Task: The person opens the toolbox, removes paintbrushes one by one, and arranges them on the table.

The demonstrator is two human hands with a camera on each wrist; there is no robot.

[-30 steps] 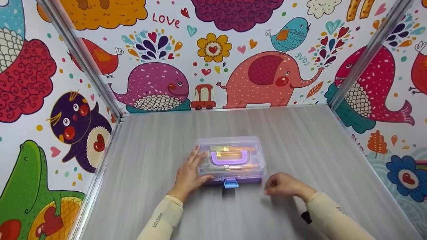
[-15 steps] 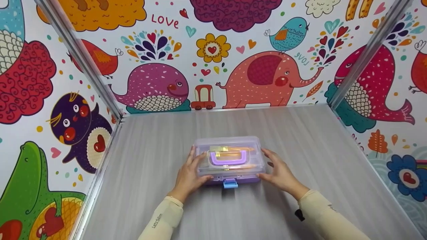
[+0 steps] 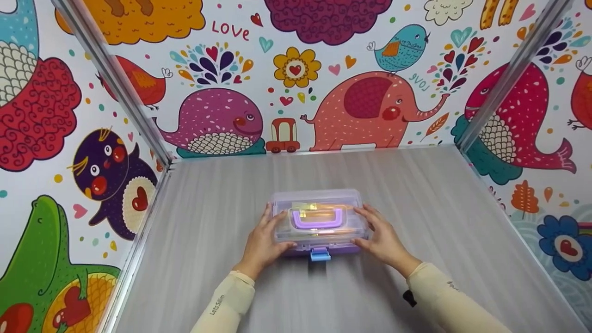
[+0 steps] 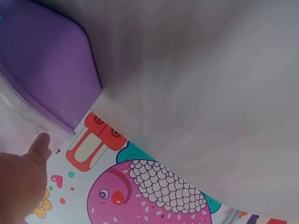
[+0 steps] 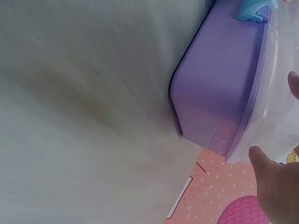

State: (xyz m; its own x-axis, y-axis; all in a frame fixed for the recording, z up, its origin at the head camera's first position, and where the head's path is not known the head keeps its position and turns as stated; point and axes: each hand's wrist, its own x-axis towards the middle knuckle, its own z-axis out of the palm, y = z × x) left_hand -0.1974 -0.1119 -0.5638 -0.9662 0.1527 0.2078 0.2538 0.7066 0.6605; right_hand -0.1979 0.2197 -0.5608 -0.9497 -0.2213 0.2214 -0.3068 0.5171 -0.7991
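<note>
A purple storage box [image 3: 319, 250] with a clear lid [image 3: 283, 233] sits on the table in the head view. The lid is down. On its top lies a purple carry handle [image 3: 318, 225], and orange and yellow items show through it. The blue latch [image 3: 320, 255] at the front sticks outward. My left hand [image 3: 262, 243] grips the lid's left end, thumb at the front edge. At the right end my right hand [image 3: 386, 241] holds it the same way. Both wrist views show a fingertip against the clear lid above the purple base; some fingers are hidden.
Grey wood-patterned tabletop [image 3: 222, 194] surrounds the box. Walls printed with cartoon animals [image 3: 360, 111] stand at the back and both sides, with metal corner posts [image 3: 125, 92] between them.
My right hand has moved from beside the box's front right corner, fingers bunched, onto the right end of the lid. My left hand and the box look almost unmoved.
</note>
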